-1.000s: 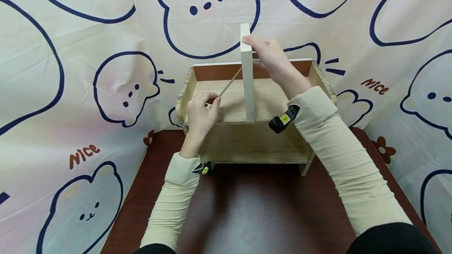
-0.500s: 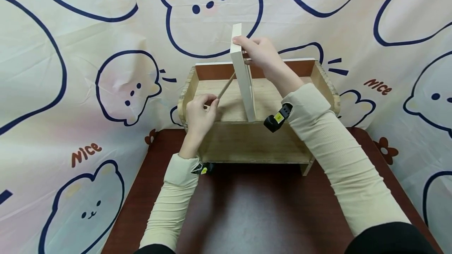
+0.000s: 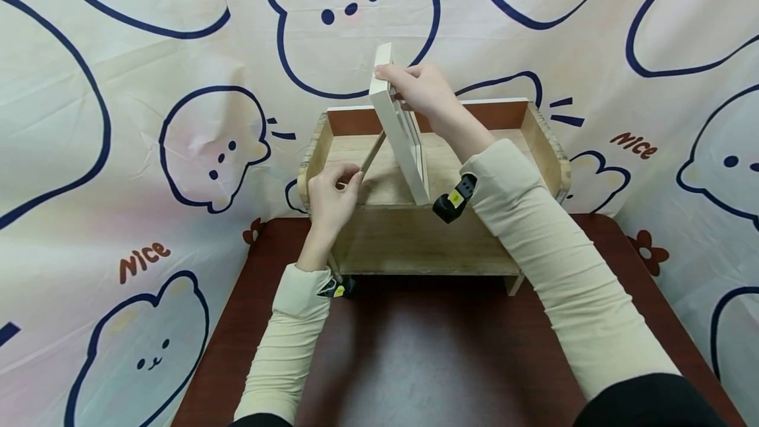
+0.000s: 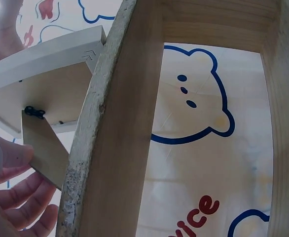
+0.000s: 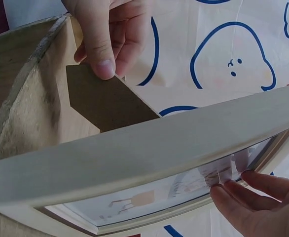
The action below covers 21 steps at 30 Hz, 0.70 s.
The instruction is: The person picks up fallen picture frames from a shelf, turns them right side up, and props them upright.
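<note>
A white picture frame [image 3: 398,134] stands on edge, tilted to the left, on the upper board of a small wooden shelf [image 3: 429,239]. My right hand [image 3: 423,91] holds it near the top, with the thumb on the narrow edge and fingertips against the glazed front, where a picture [image 5: 143,198] shows. Behind the frame, my left hand [image 3: 333,196] pinches the flat brown support leg [image 4: 46,148] between thumb and fingers. A small black hinge [image 4: 34,112] joins this leg to the frame's back, and the leg is swung out from it.
Raised side walls [image 3: 544,140] and a brown back panel [image 3: 350,121] bound the upper board. The shelf stands on a dark red-brown table [image 3: 427,354]. A bear-print cloth [image 3: 207,150] hangs behind and at both sides.
My right hand has tipped the frame's top leftward from near upright, showing more of its front. My left hand has shifted slightly left and down, still pinching the leg.
</note>
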Each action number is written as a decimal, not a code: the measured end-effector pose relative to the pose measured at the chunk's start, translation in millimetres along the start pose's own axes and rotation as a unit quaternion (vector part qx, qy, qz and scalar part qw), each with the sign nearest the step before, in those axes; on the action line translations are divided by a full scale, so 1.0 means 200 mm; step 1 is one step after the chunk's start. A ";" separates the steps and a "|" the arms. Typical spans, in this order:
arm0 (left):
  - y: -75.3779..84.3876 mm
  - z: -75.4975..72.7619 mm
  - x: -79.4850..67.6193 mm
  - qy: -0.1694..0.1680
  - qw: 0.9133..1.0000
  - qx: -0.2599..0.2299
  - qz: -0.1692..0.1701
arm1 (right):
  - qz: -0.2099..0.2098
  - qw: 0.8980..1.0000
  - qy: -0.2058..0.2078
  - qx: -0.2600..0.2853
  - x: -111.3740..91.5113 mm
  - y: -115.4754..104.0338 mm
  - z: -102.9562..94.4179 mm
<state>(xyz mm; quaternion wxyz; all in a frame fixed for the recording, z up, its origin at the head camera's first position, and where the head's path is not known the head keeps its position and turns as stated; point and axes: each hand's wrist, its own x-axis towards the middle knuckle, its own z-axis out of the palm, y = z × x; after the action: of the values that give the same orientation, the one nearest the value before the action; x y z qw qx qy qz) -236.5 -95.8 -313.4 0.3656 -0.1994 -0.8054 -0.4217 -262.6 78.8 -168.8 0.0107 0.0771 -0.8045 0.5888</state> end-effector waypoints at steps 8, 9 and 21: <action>-0.02 0.01 -0.02 0.002 1.000 -0.002 -0.004 | -0.003 1.000 0.007 -0.021 0.01 0.01 0.04; -0.03 0.01 -0.02 0.003 1.000 -0.001 -0.006 | -0.002 1.000 0.008 -0.020 0.01 0.01 0.04; -0.05 0.01 -0.05 0.015 1.000 0.007 -0.004 | -0.017 0.999 0.012 -0.036 0.02 0.01 0.09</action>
<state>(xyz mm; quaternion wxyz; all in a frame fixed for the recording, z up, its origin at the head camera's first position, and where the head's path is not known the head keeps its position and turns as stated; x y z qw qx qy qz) -237.3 -99.9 -327.2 0.3775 -0.1871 -0.8036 -0.4205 -266.0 62.6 -175.6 0.0334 0.0833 -0.8236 0.5601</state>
